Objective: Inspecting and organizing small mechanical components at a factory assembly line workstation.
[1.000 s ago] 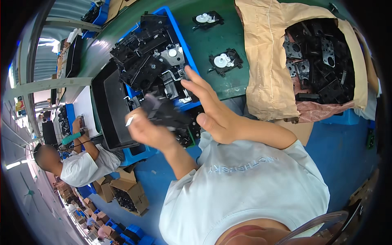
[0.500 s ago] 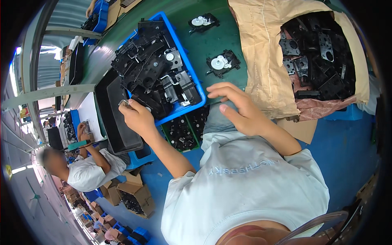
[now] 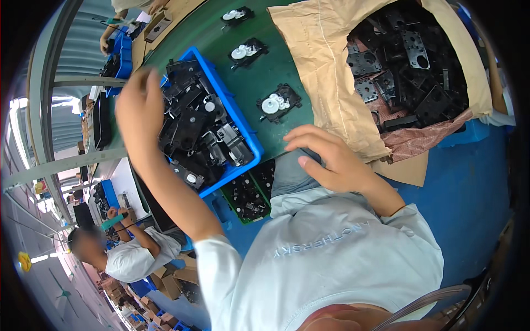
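My left hand (image 3: 139,113) is raised over the left side of a blue bin (image 3: 236,113). Motion smears its fingers, so whether anything is in them cannot be made out. The bin is heaped with black plastic mechanism parts (image 3: 190,122), some with metal plates and small white wheels. Held over the near edge of the green table, my right hand (image 3: 328,160) has its fingers stretched and thumb apart, with nothing in it. Beyond it lies a black gear assembly (image 3: 279,103) with white gears. Two similar assemblies, a middle one (image 3: 247,52) and a far one (image 3: 236,16), lie farther back.
On the right, an open brown paper sack (image 3: 323,71) holds many black plastic frames (image 3: 419,66). Below the bin sits a green crate (image 3: 247,194) of small dark parts. At left, a co-worker (image 3: 138,251) sits by a white work surface, and a metal post (image 3: 66,168) crosses the view.
My left hand has swung up and away from the bin's near left corner to its far left side. The right hand keeps nearly the same pose. The whole view has shifted.
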`<action>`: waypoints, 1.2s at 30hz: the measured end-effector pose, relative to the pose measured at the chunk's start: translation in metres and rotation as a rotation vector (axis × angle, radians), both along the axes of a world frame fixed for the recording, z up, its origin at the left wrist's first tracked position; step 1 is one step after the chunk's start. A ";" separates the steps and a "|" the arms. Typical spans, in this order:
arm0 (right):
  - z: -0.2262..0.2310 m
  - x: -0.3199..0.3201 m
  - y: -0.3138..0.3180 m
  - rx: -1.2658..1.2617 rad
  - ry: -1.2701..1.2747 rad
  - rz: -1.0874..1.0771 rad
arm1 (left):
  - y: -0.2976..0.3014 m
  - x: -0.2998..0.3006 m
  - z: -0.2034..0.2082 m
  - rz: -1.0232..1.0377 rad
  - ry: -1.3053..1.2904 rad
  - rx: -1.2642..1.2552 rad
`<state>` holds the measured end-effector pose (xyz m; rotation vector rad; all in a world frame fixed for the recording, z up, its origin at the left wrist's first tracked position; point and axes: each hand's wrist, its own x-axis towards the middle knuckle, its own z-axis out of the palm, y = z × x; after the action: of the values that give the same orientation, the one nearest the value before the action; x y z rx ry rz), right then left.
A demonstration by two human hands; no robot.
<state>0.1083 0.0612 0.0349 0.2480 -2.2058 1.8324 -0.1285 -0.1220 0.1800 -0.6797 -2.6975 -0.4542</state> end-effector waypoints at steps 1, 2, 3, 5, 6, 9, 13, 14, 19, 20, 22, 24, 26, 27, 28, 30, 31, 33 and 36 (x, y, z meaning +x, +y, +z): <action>0.002 0.003 0.003 0.004 -0.001 -0.010 | 0.024 -0.038 -0.004 -0.069 -0.054 -0.138; 0.004 0.006 0.005 0.016 0.017 -0.012 | 0.049 -0.081 -0.008 -0.138 -0.102 -0.275; 0.006 0.009 0.009 0.029 0.041 -0.016 | 0.062 -0.131 -0.023 -0.253 -0.089 -0.391; 0.012 0.016 0.018 0.059 0.084 -0.041 | 0.062 -0.206 -0.058 -0.197 -0.161 -0.428; 0.012 0.021 0.026 0.069 0.079 -0.091 | 0.070 -0.240 -0.077 -0.150 -0.246 -0.475; 0.016 0.057 0.054 0.099 0.031 -0.265 | 0.083 -0.275 -0.139 -0.046 -0.486 -0.641; 0.022 0.079 0.095 0.202 -0.014 -0.588 | 0.091 -0.320 -0.193 0.091 -0.679 -0.825; 0.024 0.078 0.109 0.413 -0.092 -0.680 | 0.099 -0.321 -0.198 0.030 -0.616 -0.807; 0.015 0.017 0.160 1.212 -0.159 -0.714 | 0.124 -0.306 -0.194 -0.162 -0.324 -0.681; 0.003 -0.007 0.164 1.300 -0.145 -0.697 | 0.124 -0.301 -0.193 -0.179 -0.269 -0.643; -0.028 -0.041 0.171 1.464 -0.132 -0.604 | 0.141 -0.286 -0.172 -0.227 -0.183 -0.540; -0.051 -0.068 0.176 1.491 -0.107 -0.455 | 0.139 -0.290 -0.152 -0.280 -0.095 -0.415; -0.046 -0.076 0.188 1.521 -0.220 -0.278 | 0.168 -0.251 -0.113 -0.321 -0.054 -0.330; -0.029 -0.070 0.195 1.537 -0.322 -0.233 | 0.189 -0.220 -0.088 -0.302 -0.032 -0.316; -0.012 -0.069 0.195 1.552 -0.309 -0.215 | 0.186 -0.216 -0.073 -0.409 0.067 -0.190; 0.013 -0.061 0.196 1.336 -0.424 -0.349 | 0.178 -0.196 -0.042 -0.396 0.118 0.003; 0.015 -0.053 0.198 1.354 -0.428 -0.345 | 0.182 -0.175 -0.022 -0.375 0.068 0.081; 0.013 -0.034 0.205 0.867 -0.324 -0.448 | 0.187 -0.127 0.002 -0.343 0.010 0.177; 0.017 -0.011 0.208 0.390 -0.228 -0.558 | 0.196 -0.041 0.011 -0.373 -0.101 0.737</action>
<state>0.0975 0.2688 0.0523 -0.4846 -2.4395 1.1764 -0.1695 0.0744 0.1911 -0.9260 -2.2085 -1.4998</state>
